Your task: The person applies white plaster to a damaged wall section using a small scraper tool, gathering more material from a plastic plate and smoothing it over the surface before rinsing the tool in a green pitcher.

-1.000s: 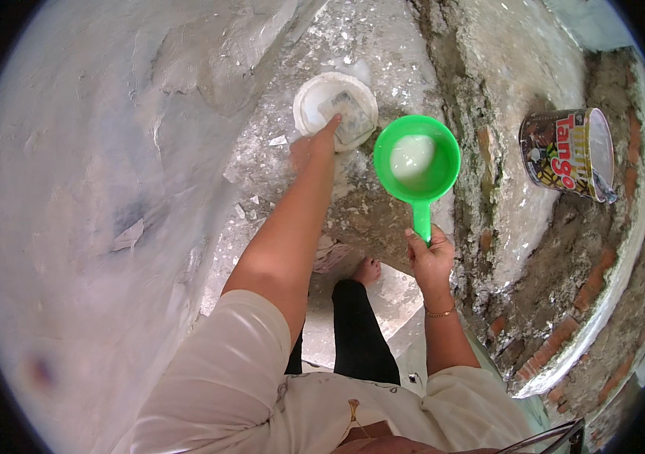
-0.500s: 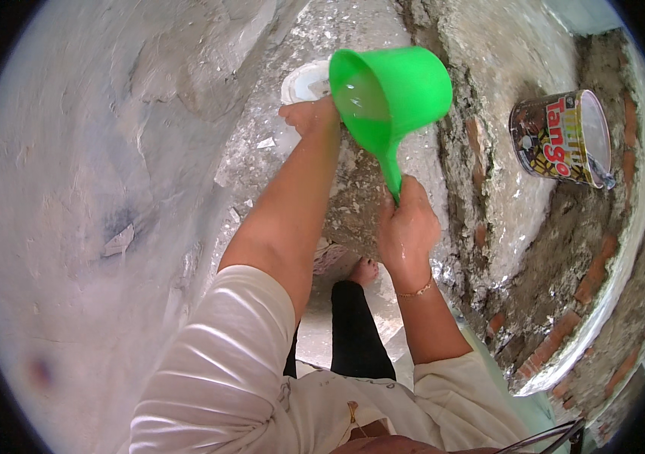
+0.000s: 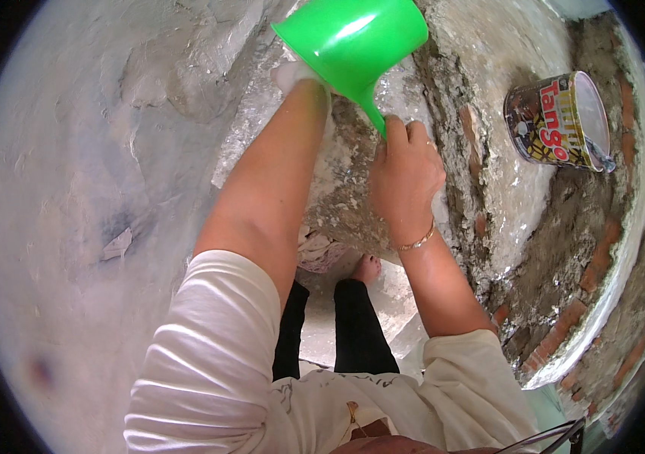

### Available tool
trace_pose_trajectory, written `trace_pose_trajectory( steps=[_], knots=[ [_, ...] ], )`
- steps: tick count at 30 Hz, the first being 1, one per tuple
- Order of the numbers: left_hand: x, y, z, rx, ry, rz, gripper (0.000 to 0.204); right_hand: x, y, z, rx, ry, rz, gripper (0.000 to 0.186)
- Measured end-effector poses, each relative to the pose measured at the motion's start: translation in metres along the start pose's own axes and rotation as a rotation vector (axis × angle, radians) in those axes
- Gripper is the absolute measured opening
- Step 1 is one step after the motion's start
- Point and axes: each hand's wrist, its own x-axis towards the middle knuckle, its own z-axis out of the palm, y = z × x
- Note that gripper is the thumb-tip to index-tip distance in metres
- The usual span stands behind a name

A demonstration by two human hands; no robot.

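My right hand (image 3: 409, 166) is wrapped around the handle of a green plastic water dipper (image 3: 360, 38). The dipper is tilted over to the left, its mouth facing left and downward, so its inside is hidden. Beneath its rim is my left hand (image 3: 298, 76), stretched forward. Something whitish, apparently water pouring over it, blurs the hand, and its fingers cannot be made out.
A round printed tin (image 3: 549, 121) rests on a rough ledge to the right, near exposed bricks (image 3: 557, 337). A plastered wall (image 3: 73, 189) fills the left side. Crumpled cloth (image 3: 319, 250) lies near my bare foot (image 3: 368, 268).
The dipper has moved forward and left and tipped further, hiding the water seen inside it before. Whitish liquid now covers my left hand. A white round vessel behind it is now mostly hidden.
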Motion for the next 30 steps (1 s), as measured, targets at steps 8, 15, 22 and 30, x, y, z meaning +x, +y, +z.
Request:
trace_pose_trajectory(
  steps=[8,15,22,30],
  knots=[
    [0.010,0.037,-0.006,0.180,-0.058,0.359,0.074,0.027,0.004,-0.002,0.007,0.099,-0.147,0.030],
    [0.001,0.054,-0.035,0.468,-0.101,0.541,0.070,0.017,0.029,-0.017,-0.034,0.184,-0.061,0.031],
    [-0.040,0.068,-0.057,0.827,-0.154,0.724,0.062,0.002,0.047,-0.027,-0.109,0.208,-0.024,0.042],
    [-0.059,0.083,-0.084,0.915,-0.123,0.742,0.050,0.019,0.038,-0.063,0.037,0.174,0.153,0.046]
  ],
)
